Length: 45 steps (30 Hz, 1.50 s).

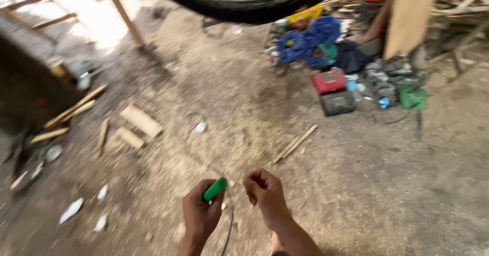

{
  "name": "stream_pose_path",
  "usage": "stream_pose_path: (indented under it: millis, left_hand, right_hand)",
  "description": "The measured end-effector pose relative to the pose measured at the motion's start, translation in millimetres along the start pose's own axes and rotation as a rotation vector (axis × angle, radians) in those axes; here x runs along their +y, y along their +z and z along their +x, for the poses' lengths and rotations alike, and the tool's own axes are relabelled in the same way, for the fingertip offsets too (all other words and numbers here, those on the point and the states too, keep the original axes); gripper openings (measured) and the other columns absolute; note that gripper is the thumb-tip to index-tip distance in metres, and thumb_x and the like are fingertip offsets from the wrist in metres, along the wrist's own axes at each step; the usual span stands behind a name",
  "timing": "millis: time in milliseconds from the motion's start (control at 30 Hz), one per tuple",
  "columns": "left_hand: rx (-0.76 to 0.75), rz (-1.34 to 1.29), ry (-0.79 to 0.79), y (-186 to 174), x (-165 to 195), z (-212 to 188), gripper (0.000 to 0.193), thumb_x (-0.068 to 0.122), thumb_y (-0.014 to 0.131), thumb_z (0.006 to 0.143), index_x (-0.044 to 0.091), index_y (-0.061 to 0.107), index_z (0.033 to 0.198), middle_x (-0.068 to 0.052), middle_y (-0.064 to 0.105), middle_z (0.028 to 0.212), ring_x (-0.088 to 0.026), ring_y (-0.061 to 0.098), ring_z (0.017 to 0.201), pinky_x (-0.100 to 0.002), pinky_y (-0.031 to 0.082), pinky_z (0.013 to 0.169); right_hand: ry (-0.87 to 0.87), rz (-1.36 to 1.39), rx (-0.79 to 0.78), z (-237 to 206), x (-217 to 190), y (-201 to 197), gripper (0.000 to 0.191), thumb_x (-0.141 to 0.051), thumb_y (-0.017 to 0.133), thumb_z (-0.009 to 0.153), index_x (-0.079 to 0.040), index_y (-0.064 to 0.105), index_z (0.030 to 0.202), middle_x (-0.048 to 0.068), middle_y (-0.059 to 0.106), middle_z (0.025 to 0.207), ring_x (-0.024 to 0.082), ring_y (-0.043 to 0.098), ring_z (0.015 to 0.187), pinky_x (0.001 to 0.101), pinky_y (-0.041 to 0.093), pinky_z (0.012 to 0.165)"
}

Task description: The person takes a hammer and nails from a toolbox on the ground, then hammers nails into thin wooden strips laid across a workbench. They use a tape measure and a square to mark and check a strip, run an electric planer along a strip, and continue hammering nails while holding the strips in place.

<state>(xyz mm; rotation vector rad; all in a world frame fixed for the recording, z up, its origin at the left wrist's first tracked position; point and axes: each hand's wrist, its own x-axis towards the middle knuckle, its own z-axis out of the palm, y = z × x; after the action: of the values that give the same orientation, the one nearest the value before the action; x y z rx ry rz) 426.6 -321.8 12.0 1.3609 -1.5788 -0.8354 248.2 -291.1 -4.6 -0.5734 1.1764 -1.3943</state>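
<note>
My left hand (200, 214) is closed around a green-handled tool (215, 189), whose handle sticks up and to the right out of the fist. A thin dark wire or cord (228, 230) hangs down below the hands. My right hand (266, 194) is just to the right, fingers curled in, pinching something too small and blurred to identify. Both hands are held low over a dusty, sawdust-covered floor. A black bicycle tyre (244, 9) arcs across the top of the view.
Wood offcuts (141, 120) and sticks (295, 143) lie on the floor at left and centre. A red box (329, 80), a dark case (337, 103), blue cloth (310, 39) and green items (412, 98) are piled at upper right. A plywood board (410, 16) leans behind them.
</note>
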Motion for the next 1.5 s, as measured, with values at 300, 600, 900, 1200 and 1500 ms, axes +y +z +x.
stream_pose_path:
  millis: [300, 600, 900, 1200, 1500]
  left_hand:
    - [-0.200, 0.025, 0.021, 228, 87, 166, 0.018, 0.015, 0.079, 0.081, 0.005, 0.077, 0.095, -0.008, 0.069, 0.064, -0.011, 0.058, 0.052, -0.031, 0.047, 0.049]
    - [-0.406, -0.046, 0.058, 349, 117, 269, 0.017, 0.022, 0.077, 0.084, 0.008, 0.077, 0.095, -0.002, 0.064, 0.054, -0.008, 0.055, 0.049, -0.030, 0.045, 0.047]
    - [-0.763, -0.265, 0.323, 467, 157, 338, 0.010, 0.013, 0.071, 0.087, 0.005, 0.074, 0.091, -0.001, 0.057, 0.056, -0.006, 0.050, 0.051, -0.029, 0.041, 0.048]
    - [-1.084, -0.336, 0.310, 683, 197, 330, 0.008, 0.010, 0.071, 0.087, 0.003, 0.072, 0.090, -0.001, 0.059, 0.063, -0.007, 0.052, 0.058, -0.029, 0.044, 0.052]
    - [-1.104, -0.267, 0.175, 983, 343, 296, 0.012, 0.016, 0.070, 0.090, 0.004, 0.071, 0.088, -0.002, 0.064, 0.067, -0.007, 0.056, 0.064, -0.030, 0.047, 0.056]
  right_hand:
    - [0.016, 0.050, 0.170, 154, -141, -144, 0.013, -0.010, 0.060, 0.099, -0.002, 0.070, 0.102, 0.003, 0.054, 0.060, 0.010, 0.043, 0.046, 0.0265, 0.034, 0.043]
    - [-0.105, 0.003, 0.481, 231, -191, -216, 0.011, -0.010, 0.069, 0.095, -0.002, 0.068, 0.087, 0.004, 0.061, 0.062, 0.010, 0.045, 0.046, 0.0278, 0.036, 0.041]
    - [-0.449, 0.179, 0.750, 266, -211, -302, 0.010, -0.003, 0.064, 0.095, -0.007, 0.069, 0.088, 0.005, 0.061, 0.064, 0.010, 0.046, 0.048, 0.0273, 0.038, 0.040]
    - [-0.546, 0.341, 1.000, 280, -270, -491, 0.015, -0.002, 0.056, 0.097, 0.000, 0.070, 0.103, 0.008, 0.061, 0.068, 0.012, 0.048, 0.051, 0.0284, 0.038, 0.044]
    - [-0.396, 0.424, 1.048, 319, -415, -777, 0.022, -0.013, 0.059, 0.101, 0.006, 0.069, 0.107, 0.006, 0.060, 0.068, 0.013, 0.049, 0.053, 0.0299, 0.039, 0.048]
